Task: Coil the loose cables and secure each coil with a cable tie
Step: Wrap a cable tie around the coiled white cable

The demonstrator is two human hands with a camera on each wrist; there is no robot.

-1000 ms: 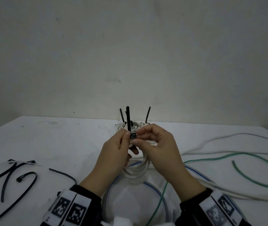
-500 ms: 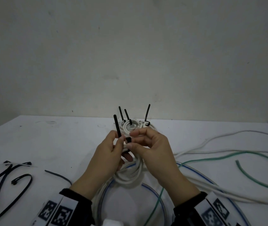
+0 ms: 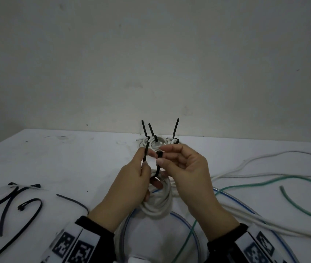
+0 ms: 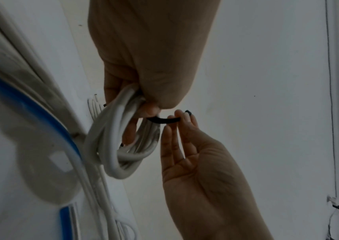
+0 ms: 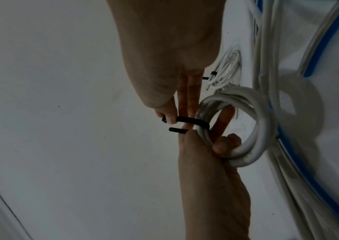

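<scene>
- Two hands up over the table (image 3: 59, 164), working one black tie (image 3: 158, 168) looped round a white coil (image 3: 157, 203).
- Left hand (image 3: 130, 188) grips the coil, fingers through it, and pinches the tie's tail, which pokes up toward 12 o'clock.
- Right hand (image 3: 186, 171) pinches the tie's head end between thumb and fingertips; the ends aren't joined.
- Finished coil (image 3: 157, 144) with three ties sits at 12 o'clock from the hands.
- Spare ties (image 3: 18, 204) at 9 o'clock, loose cables (image 3: 264, 168) at 3.
</scene>
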